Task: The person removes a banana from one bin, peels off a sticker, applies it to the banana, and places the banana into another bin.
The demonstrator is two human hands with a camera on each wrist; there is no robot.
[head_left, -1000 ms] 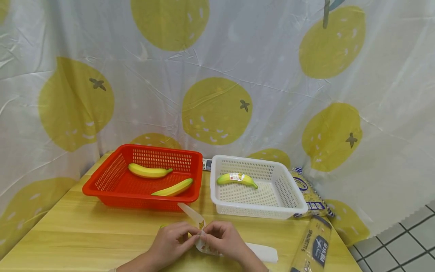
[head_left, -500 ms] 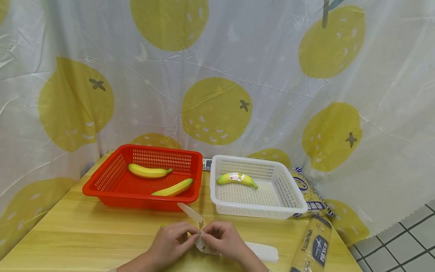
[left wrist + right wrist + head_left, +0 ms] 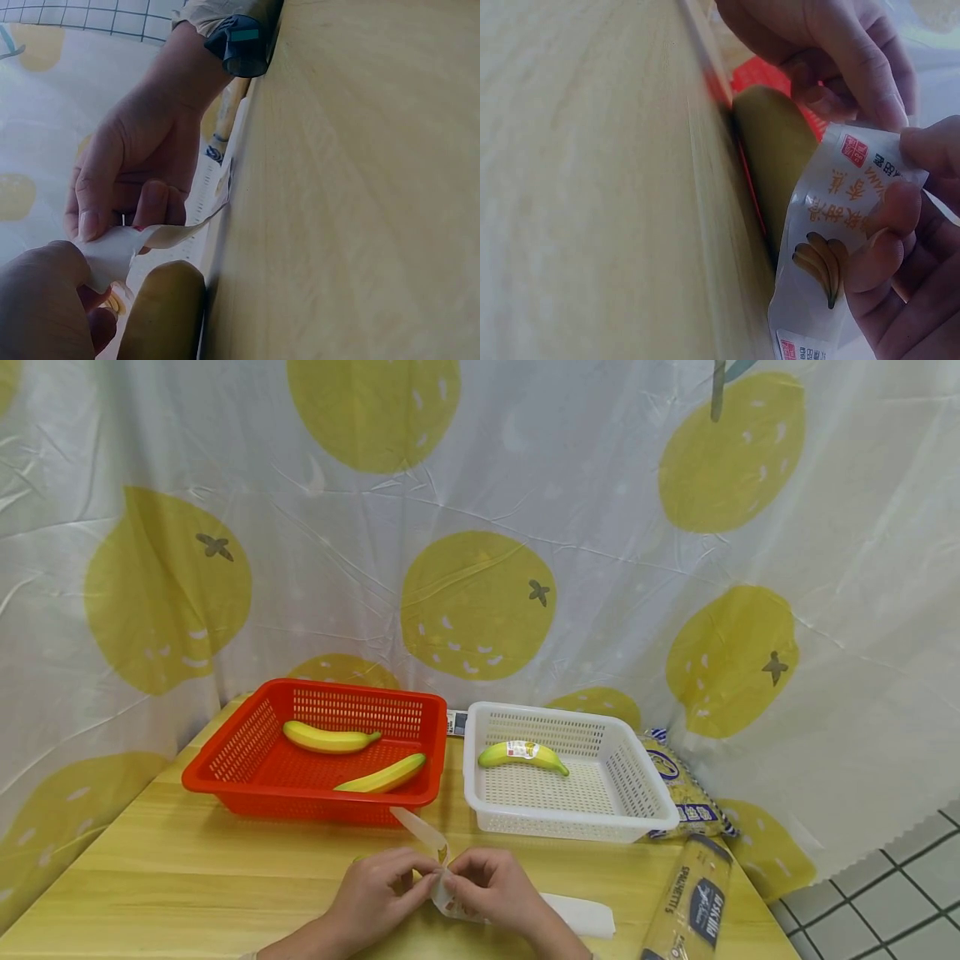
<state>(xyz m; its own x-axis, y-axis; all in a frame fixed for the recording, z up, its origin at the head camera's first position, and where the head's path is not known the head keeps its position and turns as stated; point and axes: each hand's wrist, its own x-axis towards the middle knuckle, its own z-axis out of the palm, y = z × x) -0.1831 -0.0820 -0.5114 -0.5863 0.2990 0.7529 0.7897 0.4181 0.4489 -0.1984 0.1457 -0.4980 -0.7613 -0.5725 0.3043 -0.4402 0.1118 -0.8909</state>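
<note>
My left hand (image 3: 382, 893) and right hand (image 3: 498, 893) meet above the front of the table. Between thumbs and fingers they both pinch a white strip of banana stickers (image 3: 422, 831). One end of it rises toward the red basket, and a white length shows beyond my right hand. In the right wrist view the sticker strip (image 3: 814, 225) shows printed bananas and red-and-orange lettering. Right beside the hands a banana (image 3: 772, 142) lies on the table; in the head view my left hand hides most of it. The left wrist view shows its rounded end (image 3: 165, 307).
Behind the hands stands a red basket (image 3: 311, 806) holding two bananas. Right of it, a white basket (image 3: 570, 827) contains one banana with a label. A spaghetti packet (image 3: 690, 902) and a yellow bag (image 3: 686, 785) lie at the right. A lemon-print curtain (image 3: 600, 610) hangs behind.
</note>
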